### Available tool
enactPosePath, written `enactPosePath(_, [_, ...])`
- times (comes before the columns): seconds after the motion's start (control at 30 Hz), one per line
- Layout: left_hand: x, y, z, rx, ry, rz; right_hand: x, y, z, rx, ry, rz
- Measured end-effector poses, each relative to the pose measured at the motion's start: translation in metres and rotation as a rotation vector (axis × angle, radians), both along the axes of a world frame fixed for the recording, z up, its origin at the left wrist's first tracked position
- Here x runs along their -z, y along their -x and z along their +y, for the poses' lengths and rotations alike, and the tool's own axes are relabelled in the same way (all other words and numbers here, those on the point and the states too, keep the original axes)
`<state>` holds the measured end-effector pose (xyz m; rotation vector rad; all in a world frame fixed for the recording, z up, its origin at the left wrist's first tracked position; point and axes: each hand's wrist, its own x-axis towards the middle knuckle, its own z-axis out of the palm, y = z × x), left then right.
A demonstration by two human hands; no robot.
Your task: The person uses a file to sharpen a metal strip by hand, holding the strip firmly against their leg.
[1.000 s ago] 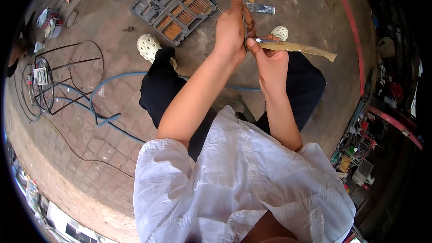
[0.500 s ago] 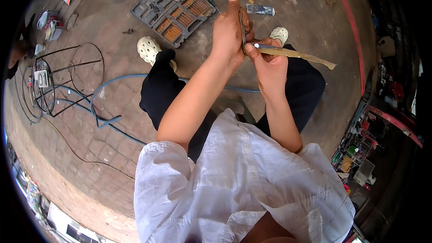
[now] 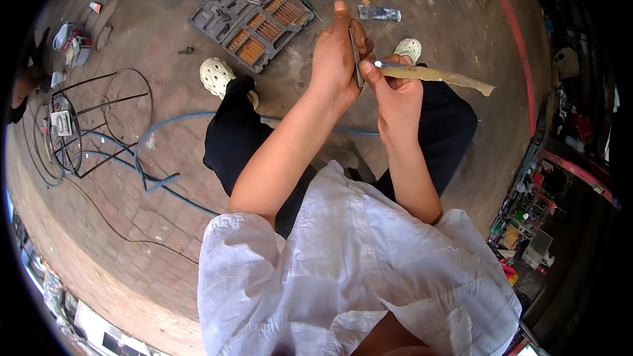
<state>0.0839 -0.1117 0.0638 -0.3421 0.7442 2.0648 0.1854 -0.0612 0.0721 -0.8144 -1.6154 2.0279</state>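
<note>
My left hand [image 3: 331, 59] is closed around a thin, flat, dark metal piece [image 3: 357, 59], its thumb pointing away from me. Close against it on the right, my right hand [image 3: 401, 100] pinches a long tan strip [image 3: 455, 80] that looks like paper or tape. The strip's loose, ragged end sticks out to the right above my knee. A small white tip [image 3: 378, 64] and a bluish-grey edge show at the strip's near end; what they belong to is unclear. The right thumb lies beside the metal piece, and whether they touch cannot be made out.
An open grey tool case [image 3: 254, 20] with several orange-brown slots lies ahead. Near it are a screwdriver [image 3: 311, 8] and a dark flat packet [image 3: 380, 13]. At left, a blue hose [image 3: 142, 158] winds past a black metal frame [image 3: 99, 102]. Cluttered shelves [image 3: 527, 217] line the right.
The whole view has shifted slightly. Both hands stay together with the same grips, and the metal piece and strip have barely moved.
</note>
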Motion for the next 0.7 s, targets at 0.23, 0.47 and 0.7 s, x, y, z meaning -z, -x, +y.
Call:
enactPosePath(0.23, [-0.027, -0.003, -0.009, 0.043, -0.219, -0.161, 0.002, -0.021, 0.01, -0.027, 0.613, 0.225])
enactPosePath(0.47, [-0.036, -0.008, -0.018, 0.032, -0.27, -0.24, -0.008, -0.023, 0.009, -0.138, 0.567, 0.257])
enactPosePath(0.7, [-0.04, -0.002, -0.019, 0.048, -0.373, -0.284, -0.016, -0.016, 0.008, -0.118, 0.531, 0.275])
